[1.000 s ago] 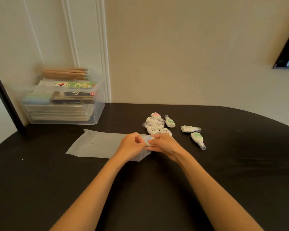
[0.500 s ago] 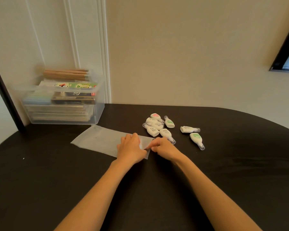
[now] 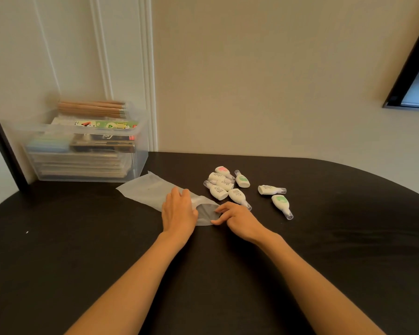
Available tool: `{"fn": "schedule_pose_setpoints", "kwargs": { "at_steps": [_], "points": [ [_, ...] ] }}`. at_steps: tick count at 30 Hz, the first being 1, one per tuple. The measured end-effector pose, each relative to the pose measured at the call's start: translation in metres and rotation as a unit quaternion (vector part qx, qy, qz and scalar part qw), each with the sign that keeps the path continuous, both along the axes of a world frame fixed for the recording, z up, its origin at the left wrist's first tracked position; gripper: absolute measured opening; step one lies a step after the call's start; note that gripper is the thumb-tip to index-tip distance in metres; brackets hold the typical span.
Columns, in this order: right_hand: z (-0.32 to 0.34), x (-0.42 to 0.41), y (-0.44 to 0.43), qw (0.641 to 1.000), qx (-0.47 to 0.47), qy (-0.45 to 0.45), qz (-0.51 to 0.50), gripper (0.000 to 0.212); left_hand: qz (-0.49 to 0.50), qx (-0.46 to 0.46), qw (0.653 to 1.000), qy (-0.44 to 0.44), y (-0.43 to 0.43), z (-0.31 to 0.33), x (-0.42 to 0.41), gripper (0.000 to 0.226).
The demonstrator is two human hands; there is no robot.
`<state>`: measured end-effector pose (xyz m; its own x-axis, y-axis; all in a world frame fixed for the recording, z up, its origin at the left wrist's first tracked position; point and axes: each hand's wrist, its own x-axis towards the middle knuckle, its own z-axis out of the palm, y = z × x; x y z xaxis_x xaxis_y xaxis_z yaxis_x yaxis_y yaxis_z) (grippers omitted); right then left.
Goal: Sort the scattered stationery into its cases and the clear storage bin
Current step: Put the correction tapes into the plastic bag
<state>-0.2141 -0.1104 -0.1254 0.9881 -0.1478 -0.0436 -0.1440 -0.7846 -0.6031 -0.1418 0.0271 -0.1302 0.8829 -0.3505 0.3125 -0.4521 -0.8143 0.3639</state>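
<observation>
Near the middle of the dark table (image 3: 82, 238) lies a frosted plastic pouch (image 3: 153, 189), flat along most of its length, with its mouth turned toward the person and gaping a little. The left hand (image 3: 178, 211) rests on top of the pouch just behind that mouth, fingers straight and spread, pressing it down. The right hand (image 3: 237, 217) is at the mouth itself, its fingertips curled and pinching the pouch's edge, so the opening is held apart. Judging by this, the step in hand is readying the pouch to take stationery; nothing appears to be inside it yet.

Just beyond the pouch's mouth, to its right, lie the correction tapes (image 3: 224, 186): a tight cluster of white ones closest, then two more, well apart from the pouch, farther right. Beyond the pouch's far end, against the wall, stands the clear storage bin (image 3: 140, 160), already stacked with flat cases and with pencils (image 3: 90, 108) lying across its top.

The next move likely calls for the left hand to keep the mouth open alone while the right lets go and fetches the nearest tape.
</observation>
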Motion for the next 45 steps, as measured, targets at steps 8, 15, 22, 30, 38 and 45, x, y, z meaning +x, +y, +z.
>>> {"fn": "schedule_pose_setpoints", "kwargs": {
  "at_steps": [8, 15, 22, 30, 38, 45],
  "points": [
    [-0.011, -0.008, -0.028, 0.944, -0.007, -0.183, -0.275, 0.033, 0.009, -0.114, 0.992, 0.050, -0.004, -0.006, -0.001, 0.022],
    [-0.025, 0.001, -0.044, 0.948, -0.079, -0.114, -0.285, 0.018, 0.013, -0.136, 0.990, 0.035, -0.007, -0.011, 0.005, 0.020],
    [-0.016, 0.001, -0.044, 0.910, 0.160, -0.211, -0.319, 0.030, 0.006, -0.164, 0.986, 0.026, -0.014, -0.018, 0.021, 0.014],
    [-0.001, -0.003, -0.008, 0.940, 0.235, -0.143, -0.204, 0.040, -0.003, -0.189, 0.982, 0.011, -0.013, -0.017, 0.019, 0.022],
    [-0.011, 0.014, 0.016, 0.930, 0.113, -0.226, -0.266, 0.046, -0.004, -0.201, 0.979, 0.014, -0.011, -0.015, 0.016, 0.024],
    [-0.026, 0.023, 0.012, 0.923, 0.077, -0.206, -0.314, 0.044, -0.032, -0.213, 0.976, 0.027, -0.017, -0.018, 0.017, 0.019]
  ]
}}
